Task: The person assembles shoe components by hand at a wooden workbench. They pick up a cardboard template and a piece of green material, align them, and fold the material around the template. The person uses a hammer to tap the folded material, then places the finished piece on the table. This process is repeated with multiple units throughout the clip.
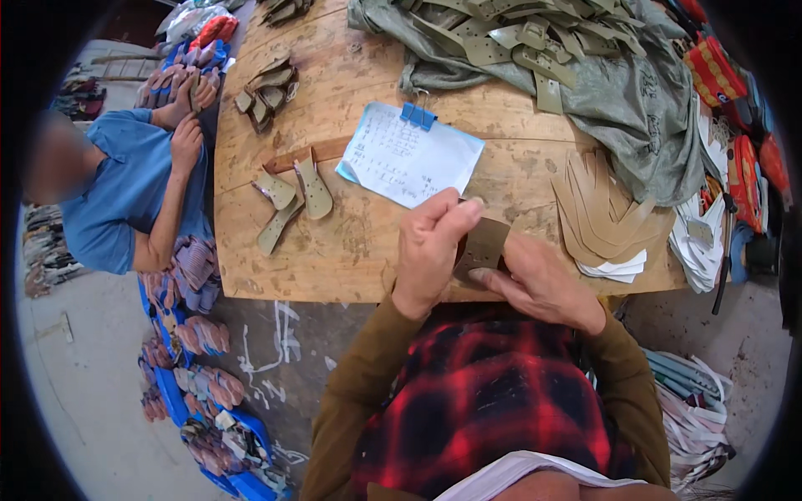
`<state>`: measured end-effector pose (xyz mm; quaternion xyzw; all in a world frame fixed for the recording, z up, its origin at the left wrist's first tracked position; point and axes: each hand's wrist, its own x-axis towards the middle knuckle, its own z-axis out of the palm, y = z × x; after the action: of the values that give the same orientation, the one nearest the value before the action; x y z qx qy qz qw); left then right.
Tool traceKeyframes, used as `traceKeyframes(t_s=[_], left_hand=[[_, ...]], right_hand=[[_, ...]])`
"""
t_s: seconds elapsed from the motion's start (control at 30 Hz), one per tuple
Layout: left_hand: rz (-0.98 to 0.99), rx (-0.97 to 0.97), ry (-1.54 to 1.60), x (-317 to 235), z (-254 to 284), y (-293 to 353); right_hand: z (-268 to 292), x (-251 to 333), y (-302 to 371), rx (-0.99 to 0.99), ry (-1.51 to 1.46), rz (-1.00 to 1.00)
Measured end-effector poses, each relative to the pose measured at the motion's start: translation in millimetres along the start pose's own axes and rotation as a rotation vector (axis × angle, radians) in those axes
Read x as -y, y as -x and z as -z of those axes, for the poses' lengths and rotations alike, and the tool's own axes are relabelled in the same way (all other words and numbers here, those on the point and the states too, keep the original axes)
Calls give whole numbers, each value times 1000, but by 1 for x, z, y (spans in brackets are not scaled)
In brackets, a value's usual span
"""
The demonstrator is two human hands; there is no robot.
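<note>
Close to the table's front edge, my left hand (pixel 428 250) pinches the upper left edge of a dark olive, curved shoe-upper piece (pixel 486 242) with small holes. My right hand (pixel 547 280) wraps behind the same piece, its thumb pressed on the lower front face. Part of the piece is covered by my fingers. Just beyond it lies a handwritten sheet (pixel 409 159) on a clipboard with a blue binder clip (pixel 418 116). Several olive shaped pieces (pixel 314 189) rest left of the sheet, beside a brown wooden strip (pixel 326 152).
A stack of flat tan cut pieces (pixel 597 209) lies on white paper at the right. Beyond, a green-grey sack (pixel 618 108) carries a heap of olive pieces (pixel 535 42). More pieces (pixel 266 96) sit far left. A person in a blue shirt (pixel 134 184) works at the left, near bundled parts (pixel 209 384).
</note>
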<state>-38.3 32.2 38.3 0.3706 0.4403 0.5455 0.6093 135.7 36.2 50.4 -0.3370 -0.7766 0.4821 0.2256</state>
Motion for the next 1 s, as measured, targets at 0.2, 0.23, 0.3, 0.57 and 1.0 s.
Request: traceKeyframes(t_s=[0.2,0.23,0.3,0.57,1.0], left_hand=[[175,40,27,1,5,14],[242,104,-50,12,18,22],[235,211,-310,17,29,27],[191,294,-548,2,22,26],[-769,147,-563,31,29,31]], right_hand=[[9,-3,3,-62,-179,-111],[11,-2,2,-36,-143,-92],[15,1,1,21,-71,-54],[3,-3,2,-16,176,53],[-13,-21,-6,-189,-772,-296]])
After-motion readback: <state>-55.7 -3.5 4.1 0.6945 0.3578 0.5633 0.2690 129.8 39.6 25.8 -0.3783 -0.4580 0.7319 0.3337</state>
